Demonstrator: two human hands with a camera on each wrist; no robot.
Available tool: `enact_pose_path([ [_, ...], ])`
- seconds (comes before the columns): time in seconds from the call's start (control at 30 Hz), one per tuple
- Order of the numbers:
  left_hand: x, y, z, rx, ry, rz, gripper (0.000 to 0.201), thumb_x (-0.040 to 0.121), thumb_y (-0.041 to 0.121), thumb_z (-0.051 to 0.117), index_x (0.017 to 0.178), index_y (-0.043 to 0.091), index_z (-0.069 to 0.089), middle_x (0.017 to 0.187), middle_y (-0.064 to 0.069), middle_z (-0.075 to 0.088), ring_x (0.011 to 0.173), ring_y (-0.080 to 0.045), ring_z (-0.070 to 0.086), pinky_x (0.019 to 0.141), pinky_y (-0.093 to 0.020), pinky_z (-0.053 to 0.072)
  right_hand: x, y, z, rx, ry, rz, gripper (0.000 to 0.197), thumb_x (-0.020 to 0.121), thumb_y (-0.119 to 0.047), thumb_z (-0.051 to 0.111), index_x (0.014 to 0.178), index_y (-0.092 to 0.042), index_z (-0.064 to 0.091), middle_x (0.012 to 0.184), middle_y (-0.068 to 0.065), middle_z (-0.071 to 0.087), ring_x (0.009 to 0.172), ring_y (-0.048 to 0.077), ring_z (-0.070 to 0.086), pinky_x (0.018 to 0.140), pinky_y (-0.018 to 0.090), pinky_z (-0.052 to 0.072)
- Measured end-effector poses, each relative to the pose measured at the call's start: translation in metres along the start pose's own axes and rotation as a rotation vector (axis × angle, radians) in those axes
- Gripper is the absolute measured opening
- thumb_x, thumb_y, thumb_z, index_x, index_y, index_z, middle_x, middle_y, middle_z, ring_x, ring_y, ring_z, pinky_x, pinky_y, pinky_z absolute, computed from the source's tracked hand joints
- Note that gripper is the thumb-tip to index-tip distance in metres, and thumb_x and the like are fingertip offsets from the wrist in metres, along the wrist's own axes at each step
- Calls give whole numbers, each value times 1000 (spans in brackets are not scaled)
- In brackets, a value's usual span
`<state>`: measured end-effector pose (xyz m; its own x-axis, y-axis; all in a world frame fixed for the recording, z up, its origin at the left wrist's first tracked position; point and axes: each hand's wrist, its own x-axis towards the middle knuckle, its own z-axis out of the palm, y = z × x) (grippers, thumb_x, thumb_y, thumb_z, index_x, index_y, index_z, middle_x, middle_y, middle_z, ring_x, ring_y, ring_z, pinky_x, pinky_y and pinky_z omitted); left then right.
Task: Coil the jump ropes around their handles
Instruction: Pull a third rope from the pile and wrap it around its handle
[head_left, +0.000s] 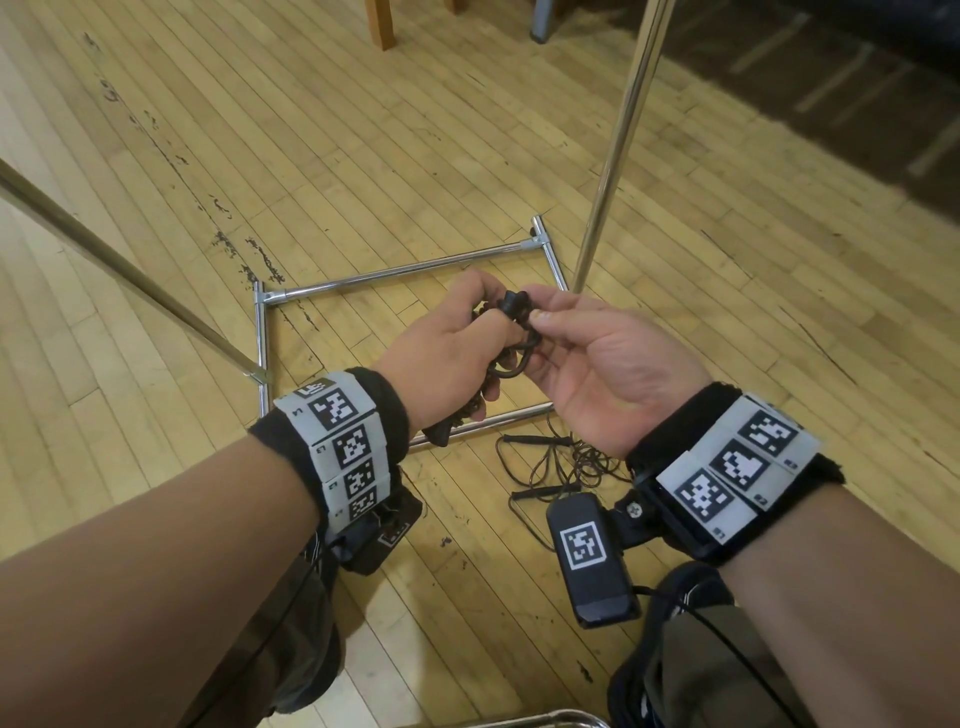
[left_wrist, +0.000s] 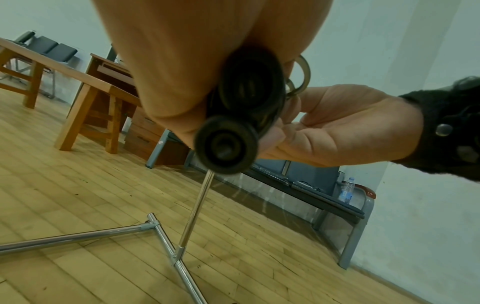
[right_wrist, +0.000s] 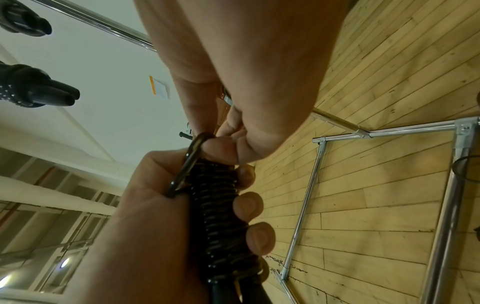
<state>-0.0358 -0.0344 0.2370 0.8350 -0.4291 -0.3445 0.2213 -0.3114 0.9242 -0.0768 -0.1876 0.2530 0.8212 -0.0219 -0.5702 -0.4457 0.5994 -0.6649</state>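
1. My left hand (head_left: 441, 332) grips the 2 black handles (right_wrist: 221, 216) with rope wound around them, up above the floor (head_left: 208, 156).
2. My right hand (head_left: 597, 358) pinches the rope loop (right_wrist: 189, 162) at the top.
3. Another jump rope (head_left: 550, 462) lies loose on the floor.

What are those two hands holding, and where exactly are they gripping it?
The left hand grips a black jump rope bundle around its coiled middle, over the paired handles. The right hand pinches a rope loop at the bundle's top end.
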Motion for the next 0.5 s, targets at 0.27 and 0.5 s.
enact_pose_path([
  [0.27,3,-2,0,-61,37,-19,20,85,38,52,103,29,54,82,-8,62,61,-23,60,57,-38,52,2,4,1,-3,-32,-47,30,99,7,51,113,-14,67,96,8,74,79,15,65,66,23,53],
  [0.5,2,-3,-1,-19,31,9,21,85,39,51,104,33,53,76,-5,61,55,-18,59,52,-31,49,0,5,1,-35,-35,-93,25,98,9,52,101,-12,66,104,14,70,82,18,63,67,25,53],
])
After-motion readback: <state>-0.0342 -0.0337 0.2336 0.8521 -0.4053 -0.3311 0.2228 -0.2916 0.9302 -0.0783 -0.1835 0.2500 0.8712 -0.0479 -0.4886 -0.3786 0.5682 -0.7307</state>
